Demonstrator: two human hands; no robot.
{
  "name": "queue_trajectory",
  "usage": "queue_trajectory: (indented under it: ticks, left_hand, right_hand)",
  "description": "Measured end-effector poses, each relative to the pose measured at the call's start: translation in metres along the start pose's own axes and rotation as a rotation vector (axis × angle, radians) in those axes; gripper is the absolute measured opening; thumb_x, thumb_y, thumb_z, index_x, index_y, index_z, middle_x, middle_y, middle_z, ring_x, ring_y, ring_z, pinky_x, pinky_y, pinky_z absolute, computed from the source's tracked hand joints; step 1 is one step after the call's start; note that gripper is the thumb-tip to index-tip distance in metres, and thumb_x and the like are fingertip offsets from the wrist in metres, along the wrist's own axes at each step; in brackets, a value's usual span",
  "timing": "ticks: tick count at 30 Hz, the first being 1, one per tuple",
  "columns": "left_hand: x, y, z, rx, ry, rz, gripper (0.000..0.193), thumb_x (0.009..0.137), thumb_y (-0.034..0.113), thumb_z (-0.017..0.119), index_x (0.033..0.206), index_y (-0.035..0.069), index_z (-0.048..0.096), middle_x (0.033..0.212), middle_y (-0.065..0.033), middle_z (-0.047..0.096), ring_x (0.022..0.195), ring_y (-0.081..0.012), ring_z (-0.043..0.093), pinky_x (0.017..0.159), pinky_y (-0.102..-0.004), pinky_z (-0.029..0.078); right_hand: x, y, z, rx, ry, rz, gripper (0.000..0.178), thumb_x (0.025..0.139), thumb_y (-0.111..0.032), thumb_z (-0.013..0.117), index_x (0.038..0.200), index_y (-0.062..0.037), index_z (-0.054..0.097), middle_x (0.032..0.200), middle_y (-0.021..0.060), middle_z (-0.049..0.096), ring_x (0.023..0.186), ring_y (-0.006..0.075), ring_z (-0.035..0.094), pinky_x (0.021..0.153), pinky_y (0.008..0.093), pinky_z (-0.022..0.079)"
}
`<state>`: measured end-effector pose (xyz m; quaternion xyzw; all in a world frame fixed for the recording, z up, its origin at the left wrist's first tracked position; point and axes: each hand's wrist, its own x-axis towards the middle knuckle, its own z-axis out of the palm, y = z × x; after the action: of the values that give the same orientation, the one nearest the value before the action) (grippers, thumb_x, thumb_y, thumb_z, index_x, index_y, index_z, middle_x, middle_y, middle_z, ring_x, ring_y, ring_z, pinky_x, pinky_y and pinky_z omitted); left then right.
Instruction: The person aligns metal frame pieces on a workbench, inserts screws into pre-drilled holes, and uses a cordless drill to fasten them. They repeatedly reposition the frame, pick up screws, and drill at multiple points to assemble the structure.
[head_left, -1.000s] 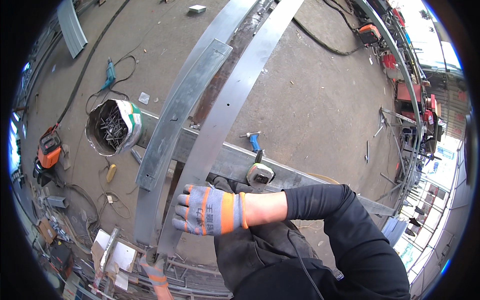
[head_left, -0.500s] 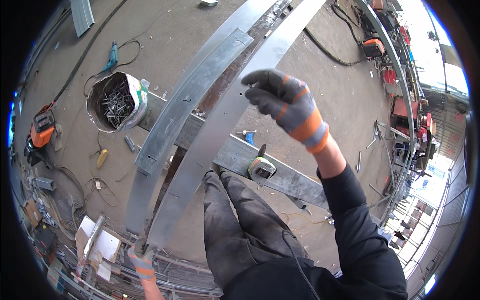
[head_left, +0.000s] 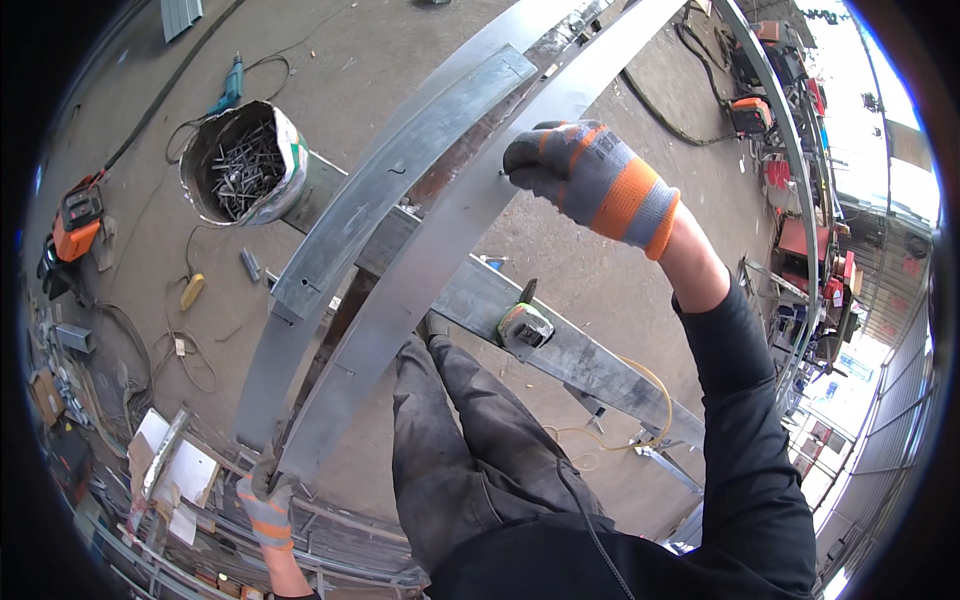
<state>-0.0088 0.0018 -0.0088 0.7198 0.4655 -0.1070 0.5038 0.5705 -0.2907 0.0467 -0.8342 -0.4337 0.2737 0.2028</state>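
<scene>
You are apparently positioning the metal strip [head_left: 420, 270], right hand [head_left: 592, 182] curled beside it, left hand [head_left: 266, 507] at its end, grips unclear; adjusting likely requires even support.

The long, smooth silver metal strip [head_left: 400, 280] runs off the upper edge. Whether the grey-and-orange gloved right hand [head_left: 592, 183] grips it is unclear; likewise the matching gloved left hand [head_left: 268, 508] at the strip's near end. A blue tool [head_left: 494, 262] is mostly hidden behind the grey steel beam [head_left: 590, 370].
</scene>
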Motion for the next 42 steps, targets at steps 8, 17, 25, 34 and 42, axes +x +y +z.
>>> queue_trajectory:
  ticks: [8, 17, 25, 34, 42]
  left_hand:
    - [0.001, -0.003, -0.003, -0.038, -0.018, -0.017, 0.028, 0.083, -0.001, 0.084, 0.108, -0.011, 0.075, 0.086, -0.0035, 0.071, 0.08, -0.0103, 0.061, 0.071, -0.0307, 0.054]
    - [-0.001, 0.006, -0.002, -0.115, -0.029, -0.069, 0.025, 0.084, -0.001, 0.083, 0.107, -0.01, 0.075, 0.087, -0.0042, 0.073, 0.082, -0.0114, 0.065, 0.073, -0.0316, 0.056]
    - [-0.003, 0.015, -0.004, -0.147, -0.039, -0.109, 0.034, 0.085, 0.006, 0.091, 0.111, -0.01, 0.079, 0.09, -0.0087, 0.079, 0.082, -0.0134, 0.07, 0.072, -0.0324, 0.057]
    - [-0.005, 0.031, -0.004, -0.102, -0.03, -0.109, 0.036, 0.087, 0.004, 0.09, 0.119, -0.01, 0.08, 0.092, -0.0096, 0.08, 0.083, -0.014, 0.074, 0.074, -0.0299, 0.059]
    - [-0.005, 0.016, 0.002, -0.114, 0.004, -0.083, 0.021, 0.088, 0.008, 0.088, 0.102, -0.006, 0.081, 0.079, -0.0046, 0.075, 0.073, -0.0095, 0.064, 0.067, -0.029, 0.053]
  right_hand:
    - [0.022, -0.019, 0.005, -0.484, -0.023, -0.168, 0.011, 0.103, -0.008, 0.07, 0.112, -0.005, 0.075, 0.097, 0.0166, 0.077, 0.095, 0.0389, 0.078, 0.083, 0.0461, 0.065]
    - [0.011, -0.025, -0.017, -0.182, 0.149, -0.111, 0.034, 0.097, -0.019, 0.088, 0.129, -0.0104, 0.077, 0.099, 0.0092, 0.077, 0.086, 0.0248, 0.075, 0.078, 0.0379, 0.063]
    - [0.015, -0.039, -0.011, -0.266, 0.261, -0.327, 0.035, 0.097, -0.016, 0.09, 0.13, -0.0095, 0.08, 0.101, 0.0048, 0.077, 0.083, 0.0147, 0.074, 0.072, 0.0309, 0.061]
    - [0.203, -0.181, 0.065, -0.657, -0.057, -0.512, 0.015, 0.093, -0.017, 0.077, 0.102, -0.0086, 0.086, 0.105, 0.0151, 0.086, 0.1, 0.0362, 0.084, 0.08, 0.049, 0.066]
    - [0.214, -0.198, 0.079, -0.801, -0.123, -0.43, 0.029, 0.094, -0.028, 0.072, 0.11, -0.0091, 0.087, 0.107, 0.0196, 0.084, 0.104, 0.0392, 0.083, 0.086, 0.0491, 0.065]
